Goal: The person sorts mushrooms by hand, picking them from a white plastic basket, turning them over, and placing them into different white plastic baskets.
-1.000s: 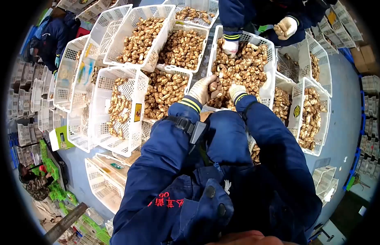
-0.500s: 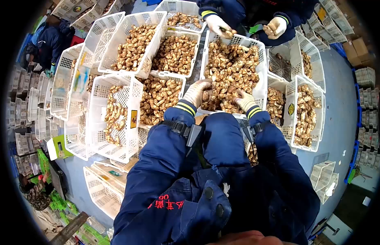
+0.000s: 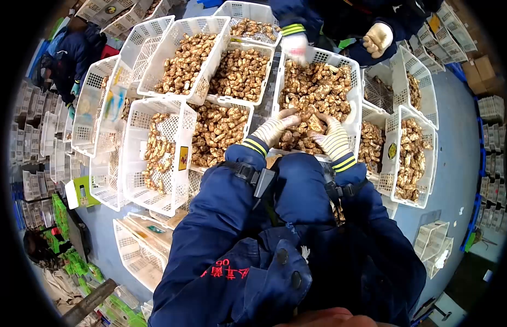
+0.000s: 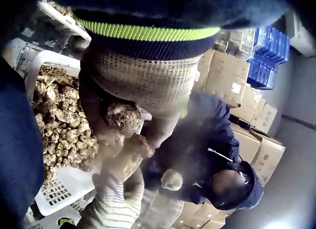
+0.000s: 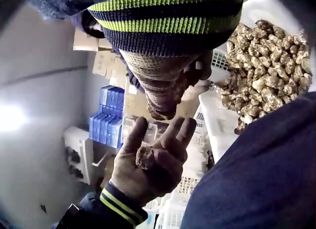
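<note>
Knobby brown mushrooms (image 3: 313, 90) fill a white plastic crate (image 3: 356, 117) in front of me in the head view. Both gloved hands are close together over its near end. My left hand (image 3: 274, 128) is turned palm up and cupped, with a mushroom (image 5: 145, 157) held in the palm, as the right wrist view shows. Opposite it, my right hand (image 3: 335, 136) pinches another mushroom (image 4: 129, 155), its tip right at the left fingertips. Striped glove cuffs hide part of both hands in the wrist views.
Across the crate, another person's gloved hand (image 3: 294, 48) is over the far edge, the other hand (image 3: 378, 39) beside it. Crates of mushrooms stand left (image 3: 191, 136) and right (image 3: 394, 163). Cardboard boxes (image 4: 224, 78) and blue crates (image 4: 269, 56) are stacked behind.
My right hand has come up from the mushrooms in the crate with one in its fingers, and my left hand has turned palm up. Across from me, the other person's hand lifted a mushroom, then returned empty-looking to the crate.
</note>
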`<state>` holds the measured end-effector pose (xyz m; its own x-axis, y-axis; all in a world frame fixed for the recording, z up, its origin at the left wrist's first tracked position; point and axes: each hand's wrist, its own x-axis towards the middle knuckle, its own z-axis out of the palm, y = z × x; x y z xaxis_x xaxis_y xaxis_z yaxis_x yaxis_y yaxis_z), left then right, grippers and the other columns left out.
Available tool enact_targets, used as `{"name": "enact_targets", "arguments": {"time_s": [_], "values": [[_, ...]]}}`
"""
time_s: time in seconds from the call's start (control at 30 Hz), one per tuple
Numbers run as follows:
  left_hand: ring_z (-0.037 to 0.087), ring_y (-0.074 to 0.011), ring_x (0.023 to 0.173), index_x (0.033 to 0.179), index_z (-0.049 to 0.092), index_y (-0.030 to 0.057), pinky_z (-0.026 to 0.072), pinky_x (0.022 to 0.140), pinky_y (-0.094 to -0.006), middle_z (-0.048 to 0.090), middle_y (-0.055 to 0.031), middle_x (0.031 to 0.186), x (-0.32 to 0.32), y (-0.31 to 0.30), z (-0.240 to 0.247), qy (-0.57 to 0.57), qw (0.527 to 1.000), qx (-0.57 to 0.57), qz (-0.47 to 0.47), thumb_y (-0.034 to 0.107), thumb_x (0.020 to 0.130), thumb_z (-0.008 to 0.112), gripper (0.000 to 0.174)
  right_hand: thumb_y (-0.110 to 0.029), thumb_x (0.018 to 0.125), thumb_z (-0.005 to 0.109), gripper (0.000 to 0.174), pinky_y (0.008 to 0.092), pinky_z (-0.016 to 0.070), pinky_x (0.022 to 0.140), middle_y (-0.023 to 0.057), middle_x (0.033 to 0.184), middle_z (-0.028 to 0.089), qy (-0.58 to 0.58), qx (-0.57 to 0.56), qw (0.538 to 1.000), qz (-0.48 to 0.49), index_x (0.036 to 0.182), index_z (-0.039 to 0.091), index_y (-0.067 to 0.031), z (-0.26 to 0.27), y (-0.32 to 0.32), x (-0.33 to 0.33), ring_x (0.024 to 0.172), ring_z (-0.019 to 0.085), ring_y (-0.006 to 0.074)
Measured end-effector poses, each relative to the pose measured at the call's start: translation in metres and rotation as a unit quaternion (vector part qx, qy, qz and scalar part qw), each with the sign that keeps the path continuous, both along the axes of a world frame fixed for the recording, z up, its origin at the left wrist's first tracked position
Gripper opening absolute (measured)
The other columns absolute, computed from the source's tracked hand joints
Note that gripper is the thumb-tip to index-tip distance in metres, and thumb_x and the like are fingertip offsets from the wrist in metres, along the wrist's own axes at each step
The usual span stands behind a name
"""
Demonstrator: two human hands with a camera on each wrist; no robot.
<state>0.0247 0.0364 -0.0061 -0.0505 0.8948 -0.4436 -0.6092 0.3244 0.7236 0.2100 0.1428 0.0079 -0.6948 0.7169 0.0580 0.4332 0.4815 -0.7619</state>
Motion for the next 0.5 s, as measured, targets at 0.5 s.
{"name": "enact_targets", "arguments": {"time_s": [0.5], "values": [[0.06,-0.0119,0.073,0.118,0.053,0.0011,0.0478,0.055,-0.0211,0.061,-0.0062,0.092,-0.002,-0.002,0.003,0.03,0.998,-0.012,0.056,0.029,0.084,0.064,0.045,-0.026,0.077,0.069,0.054,0.0363,0.0464,0.089,0.0199,0.112,0.061,-0.116,0.014,0.991,0.064,0.125,0.052,-0.0072,0.014,0.016,0.055,0.102,0.059,0.0334]]}}
